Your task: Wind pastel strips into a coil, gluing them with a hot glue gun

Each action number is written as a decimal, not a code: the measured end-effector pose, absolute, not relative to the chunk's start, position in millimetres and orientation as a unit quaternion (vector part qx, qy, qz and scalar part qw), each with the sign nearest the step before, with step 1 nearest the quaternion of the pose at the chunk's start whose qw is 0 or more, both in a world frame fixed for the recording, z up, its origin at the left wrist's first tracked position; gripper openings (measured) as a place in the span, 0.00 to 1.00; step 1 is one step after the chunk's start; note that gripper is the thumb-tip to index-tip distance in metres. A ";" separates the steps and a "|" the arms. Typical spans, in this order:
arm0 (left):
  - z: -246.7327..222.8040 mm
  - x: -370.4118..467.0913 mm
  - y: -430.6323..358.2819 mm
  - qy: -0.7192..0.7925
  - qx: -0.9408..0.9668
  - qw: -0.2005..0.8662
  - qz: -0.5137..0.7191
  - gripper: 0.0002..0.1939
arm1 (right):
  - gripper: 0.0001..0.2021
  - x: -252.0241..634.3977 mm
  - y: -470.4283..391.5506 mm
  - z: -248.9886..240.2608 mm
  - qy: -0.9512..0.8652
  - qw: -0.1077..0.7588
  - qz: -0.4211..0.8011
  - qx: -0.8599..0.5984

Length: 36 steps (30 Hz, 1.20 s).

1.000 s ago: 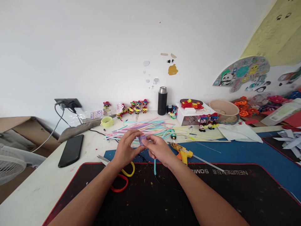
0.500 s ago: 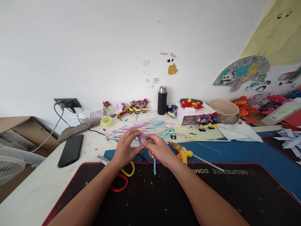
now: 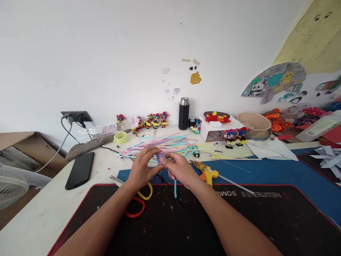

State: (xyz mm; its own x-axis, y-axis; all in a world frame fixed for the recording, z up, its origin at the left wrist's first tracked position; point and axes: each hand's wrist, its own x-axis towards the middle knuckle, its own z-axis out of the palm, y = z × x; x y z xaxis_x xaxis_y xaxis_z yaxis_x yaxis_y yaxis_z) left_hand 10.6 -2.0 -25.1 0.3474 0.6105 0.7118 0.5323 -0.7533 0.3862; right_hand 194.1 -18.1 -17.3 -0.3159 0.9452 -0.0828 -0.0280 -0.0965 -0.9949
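The small purple piece (image 3: 161, 158) is up between the person's two hands, above the near side of a heap of pastel fuzzy sticks (image 3: 163, 143). From here I can see the left hand (image 3: 142, 167) pinching it between thumb and fingers, and the right hand (image 3: 182, 170) pressing its thumb and forefinger to the other side. A light-blue stick (image 3: 175, 189) hangs below the right hand; I can't tell what its upper end is fixed to.

Under the forearms lies a black desk mat (image 3: 170, 227) with a red edge. "NEWMEN" is printed near its far edge, beside a few small characters I can't make out and another word, "SOMI…", partly covered by the right forearm. Scissors (image 3: 135, 210) with one red and one yellow handle loop lie partly beneath the left forearm. A yellow glue gun (image 3: 210, 174), its sticker too small to read, sits just beyond the right one, a pale glue stick (image 3: 234, 184) poking out.

Farther off, a black flask (image 3: 183, 115) stands upright near the wall, between little colourful figures (image 3: 156, 121) and a white box (image 3: 208, 132). Over to the right, a clear plastic bottle (image 3: 323, 125) bears a pale green label, also illegible; at the left lies a black phone (image 3: 80, 170).
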 end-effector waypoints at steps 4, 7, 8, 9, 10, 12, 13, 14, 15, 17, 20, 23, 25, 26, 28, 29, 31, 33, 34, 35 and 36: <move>-24.3 10.9 -2.1 0.347 0.820 0.044 0.453 0.17 | 0.19 193.8 -17.6 -18.3 -0.544 0.398 0.601 -0.428; -24.6 10.9 -1.9 0.346 0.820 0.047 0.453 0.18 | 0.17 193.8 -17.8 -18.2 -0.544 0.399 0.600 -0.429; -24.8 10.8 -1.8 0.347 0.821 0.046 0.452 0.18 | 0.17 193.8 -17.9 -18.2 -0.544 0.399 0.600 -0.429; -24.9 10.7 -1.7 0.347 0.821 0.046 0.452 0.18 | 0.16 193.8 -18.0 -18.4 -0.545 0.399 0.599 -0.429; -25.0 10.6 -1.6 0.347 0.821 0.045 0.451 0.18 | 0.16 193.8 -17.9 -18.9 -0.546 0.399 0.599 -0.429; -25.0 10.4 -1.5 0.347 0.821 0.045 0.451 0.18 | 0.16 193.7 -17.6 -20.2 -0.547 0.399 0.598 -0.429; -25.0 10.3 -1.5 0.346 0.821 0.046 0.451 0.18 | 0.16 193.6 -17.4 -21.0 -0.549 0.399 0.597 -0.428; -24.9 10.3 -1.5 0.346 0.821 0.047 0.451 0.18 | 0.16 193.6 -17.2 -21.7 -0.550 0.400 0.595 -0.428; -24.9 10.2 -1.5 0.346 0.821 0.048 0.451 0.18 | 0.16 193.5 -17.0 -22.3 -0.551 0.401 0.594 -0.427; -25.0 10.2 -1.5 0.346 0.821 0.050 0.452 0.18 | 0.16 193.5 -16.8 -22.8 -0.551 0.401 0.594 -0.426; -25.3 10.2 -1.4 0.346 0.820 0.053 0.452 0.18 | 0.16 193.6 -17.3 -21.8 -0.551 0.400 0.594 -0.428; -25.3 10.4 -1.4 0.346 0.821 0.055 0.450 0.18 | 0.16 193.7 -18.0 -20.1 -0.552 0.397 0.592 -0.433; -25.1 10.7 -1.7 0.348 0.821 0.055 0.450 0.18 | 0.16 193.8 -18.3 -19.4 -0.551 0.398 0.593 -0.433; -25.0 10.8 -1.8 0.349 0.820 0.055 0.450 0.18 | 0.16 193.9 -18.4 -19.3 -0.551 0.398 0.593 -0.431; -24.8 10.9 -2.0 0.349 0.818 0.053 0.454 0.17 | 0.16 194.0 -18.5 -19.2 -0.552 0.398 0.593 -0.430; -24.8 10.9 -2.1 0.349 0.818 0.051 0.455 0.17 | 0.16 194.1 -18.4 -19.3 -0.553 0.397 0.592 -0.430; -24.9 10.8 -2.1 0.349 0.818 0.048 0.455 0.17 | 0.16 194.2 -18.2 -19.5 -0.554 0.397 0.593 -0.430; -25.1 10.5 -2.1 0.348 0.819 0.046 0.454 0.17 | 0.17 194.0 -18.1 -19.9 -0.551 0.399 0.594 -0.428; -25.2 10.4 -2.1 0.349 0.819 0.046 0.453 0.17 | 0.17 193.9 -18.0 -20.1 -0.551 0.400 0.595 -0.427; -25.2 10.2 -2.1 0.349 0.820 0.046 0.452 0.17 | 0.17 193.8 -17.9 -20.3 -0.551 0.399 0.595 -0.428; -25.2 10.1 -2.1 0.351 0.820 0.047 0.450 0.17 | 0.17 193.6 -17.8 -20.6 -0.552 0.398 0.594 -0.429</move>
